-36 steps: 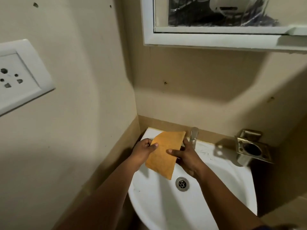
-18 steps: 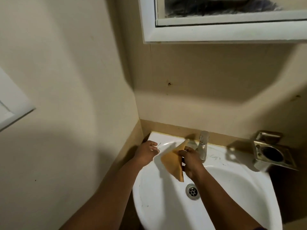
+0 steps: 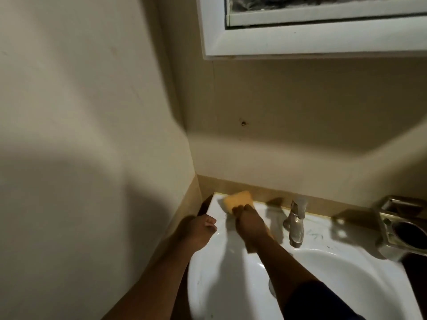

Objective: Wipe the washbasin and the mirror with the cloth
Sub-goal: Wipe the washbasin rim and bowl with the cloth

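The white washbasin [image 3: 231,278] fills the lower right, set in a wall corner. My right hand [image 3: 248,224] presses the orange cloth [image 3: 238,200] flat onto the basin's back left corner; only the cloth's far end shows past my fingers. My left hand [image 3: 199,228] rests in a loose fist on the basin's left rim, holding nothing. The mirror [image 3: 323,5] in its white frame hangs above, cut off by the top edge.
A metal tap [image 3: 295,224] stands on the basin's back ledge, right of my right hand. A metal holder [image 3: 402,229] is fixed to the wall at the far right. Walls close in on the left and behind the basin.
My left hand let go of the cloth and dropped to the rim. My right hand carried the cloth from over the bowl to the back left corner. The view tilted down and right.
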A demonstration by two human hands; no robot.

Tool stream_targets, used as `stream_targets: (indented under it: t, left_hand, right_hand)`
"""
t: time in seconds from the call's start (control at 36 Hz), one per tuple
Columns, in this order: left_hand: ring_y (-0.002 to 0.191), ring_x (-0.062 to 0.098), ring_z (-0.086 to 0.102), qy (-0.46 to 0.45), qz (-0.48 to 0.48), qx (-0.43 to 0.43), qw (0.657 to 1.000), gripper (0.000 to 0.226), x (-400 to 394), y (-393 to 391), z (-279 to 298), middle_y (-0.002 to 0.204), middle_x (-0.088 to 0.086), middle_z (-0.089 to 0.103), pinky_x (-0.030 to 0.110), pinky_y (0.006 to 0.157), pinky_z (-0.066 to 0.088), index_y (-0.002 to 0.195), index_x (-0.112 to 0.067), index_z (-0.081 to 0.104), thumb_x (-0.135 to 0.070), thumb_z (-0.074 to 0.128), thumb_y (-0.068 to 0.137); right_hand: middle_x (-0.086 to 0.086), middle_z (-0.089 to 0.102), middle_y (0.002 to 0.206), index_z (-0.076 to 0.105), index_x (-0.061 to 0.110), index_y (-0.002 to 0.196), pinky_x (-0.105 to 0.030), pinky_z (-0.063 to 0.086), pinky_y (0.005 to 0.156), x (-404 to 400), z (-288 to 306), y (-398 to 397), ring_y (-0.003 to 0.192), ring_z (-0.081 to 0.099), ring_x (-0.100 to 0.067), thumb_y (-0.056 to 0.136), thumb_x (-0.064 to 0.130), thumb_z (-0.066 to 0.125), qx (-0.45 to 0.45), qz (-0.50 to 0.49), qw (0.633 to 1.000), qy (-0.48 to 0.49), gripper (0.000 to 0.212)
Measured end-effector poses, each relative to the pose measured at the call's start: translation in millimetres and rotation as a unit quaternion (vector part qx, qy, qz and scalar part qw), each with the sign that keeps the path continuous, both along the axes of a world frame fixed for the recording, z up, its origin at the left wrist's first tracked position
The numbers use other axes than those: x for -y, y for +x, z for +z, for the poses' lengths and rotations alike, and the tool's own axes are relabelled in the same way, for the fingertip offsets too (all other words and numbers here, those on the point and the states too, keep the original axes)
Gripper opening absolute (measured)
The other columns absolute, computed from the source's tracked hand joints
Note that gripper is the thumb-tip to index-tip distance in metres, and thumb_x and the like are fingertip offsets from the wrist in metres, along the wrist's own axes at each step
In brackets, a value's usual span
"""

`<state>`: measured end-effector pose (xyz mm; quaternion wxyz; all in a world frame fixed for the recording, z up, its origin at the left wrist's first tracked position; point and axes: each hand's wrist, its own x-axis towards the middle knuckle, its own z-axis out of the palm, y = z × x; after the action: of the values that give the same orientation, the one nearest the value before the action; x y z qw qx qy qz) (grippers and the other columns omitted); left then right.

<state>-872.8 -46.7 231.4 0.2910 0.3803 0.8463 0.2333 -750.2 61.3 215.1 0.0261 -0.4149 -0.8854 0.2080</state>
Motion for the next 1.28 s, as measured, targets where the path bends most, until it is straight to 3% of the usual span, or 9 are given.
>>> stream_targets:
  t: [0.06, 0.11, 0.28, 0.47, 0.69, 0.92, 1.06, 1.17, 1.28]
  left_hand:
    - [0.115, 0.02, 0.056, -0.017, -0.008, -0.042, 0.999, 0.032, -0.6, -5.9, -4.1, 0.128, 0.002, 0.058, 0.026, 0.099, 0.045, 0.122, -0.013, 0.059, -0.023, 0.055, 0.092]
    - [0.11, 0.021, 0.059, -0.004, 0.009, -0.037, 0.999, 0.029, -1.0, -9.8, -7.0, 0.122, 0.003, 0.063, 0.032, 0.097, 0.048, 0.117, -0.015, 0.063, -0.023, 0.059, 0.089]
    - [0.12, 0.02, 0.052, 0.004, -0.018, -0.127, 0.992, 0.041, -1.7, -13.0, -18.8, 0.134, 0.001, 0.054, 0.031, 0.103, 0.043, 0.132, -0.024, 0.051, -0.03, 0.054, 0.092]
    - [0.143, 0.017, 0.019, -0.033, -0.175, -0.307, 0.935, 0.055, -8.0, -15.8, -28.4, 0.156, 0.0, 0.021, 0.027, 0.117, 0.008, 0.148, -0.02, 0.02, -0.033, 0.037, 0.098]
    - [0.146, 0.021, -0.001, -0.129, -0.254, -0.356, 0.89, 0.055, -11.9, -27.7, -48.1, 0.159, 0.008, 0.005, 0.03, 0.12, 0.0, 0.148, -0.004, 0.005, -0.026, 0.025, 0.102]
    - [0.146, 0.018, 0.009, -0.132, -0.248, -0.318, 0.905, 0.055, -19.1, -32.9, -44.1, 0.158, 0.002, 0.01, 0.029, 0.12, 0.008, 0.15, -0.013, 0.011, -0.023, 0.034, 0.101]
    - [0.145, 0.018, 0.016, -0.111, -0.225, -0.289, 0.924, 0.055, -25.4, -32.7, -38.6, 0.157, 0.001, 0.018, 0.03, 0.119, 0.015, 0.149, -0.014, 0.017, -0.018, 0.04, 0.099]
    - [0.141, 0.018, 0.026, -0.092, -0.213, -0.278, 0.932, 0.052, -30.0, -33.0, -34.1, 0.154, 0.001, 0.028, 0.03, 0.117, 0.022, 0.146, -0.013, 0.027, -0.017, 0.044, 0.097]
    - [0.141, 0.018, 0.028, -0.084, -0.213, -0.266, 0.936, 0.05, -31.8, -35.2, -32.5, 0.153, 0.002, 0.028, 0.029, 0.116, 0.023, 0.145, -0.012, 0.029, -0.015, 0.043, 0.097]
  right_hand:
    - [-0.01, 0.042, 0.134, 0.046, 0.02, 0.131, -0.045, 0.036, 0.099, 5.9, -6.7, -2.6, 0.121, 0.042, -0.03, 0.093, 0.022, 0.041, 0.066, 0.01, 0.998, -0.001, 0.038]
    - [-0.01, 0.036, 0.138, 0.045, 0.02, 0.13, -0.049, 0.032, 0.101, 9.0, -6.9, -0.8, 0.124, 0.038, -0.032, 0.092, 0.029, 0.044, 0.065, 0.004, 0.998, 0.021, 0.039]
    - [-0.006, 0.009, 0.158, 0.024, 0.019, 0.146, -0.053, 0.013, 0.114, 5.1, -19.3, 13.7, 0.144, 0.01, -0.028, 0.098, 0.028, 0.034, 0.064, 0.046, 0.997, 0.012, 0.05]
    - [-0.009, 0.006, 0.158, 0.004, 0.017, 0.15, -0.045, 0.01, 0.117, 5.3, -23.7, 30.4, 0.145, 0.006, -0.029, 0.099, 0.026, 0.029, 0.05, -0.05, 0.998, 0.006, 0.058]
    - [-0.005, -0.017, 0.157, -0.007, 0.031, 0.149, -0.064, 0.01, 0.107, 13.6, -23.8, 0.7, 0.141, -0.003, -0.043, 0.098, 0.05, 0.02, 0.113, -0.033, 0.993, 0.016, 0.06]
    - [-0.002, -0.008, 0.158, -0.002, 0.028, 0.15, -0.06, 0.005, 0.11, 25.7, -20.4, -3.5, 0.143, 0.0, -0.037, 0.099, 0.028, 0.034, 0.129, 0.053, 0.99, 0.018, 0.063]
    - [0.0, 0.051, 0.138, 0.056, 0.028, 0.129, -0.059, 0.037, 0.095, 44.8, -25.0, 4.1, 0.123, 0.052, -0.034, 0.089, 0.045, 0.021, 0.096, 0.087, 0.991, -0.012, 0.056]
    - [0.008, -0.003, 0.157, 0.002, 0.036, 0.148, -0.063, -0.004, 0.107, 26.8, -34.4, 11.2, 0.145, -0.002, -0.028, 0.077, 0.058, -0.015, 0.114, 0.127, 0.985, 0.025, 0.077]
    - [0.007, -0.015, 0.156, -0.007, 0.033, 0.148, -0.068, -0.006, 0.105, 3.4, -32.8, 13.8, 0.144, -0.015, -0.026, 0.098, 0.052, 0.015, 0.111, 0.058, 0.992, 0.018, 0.058]
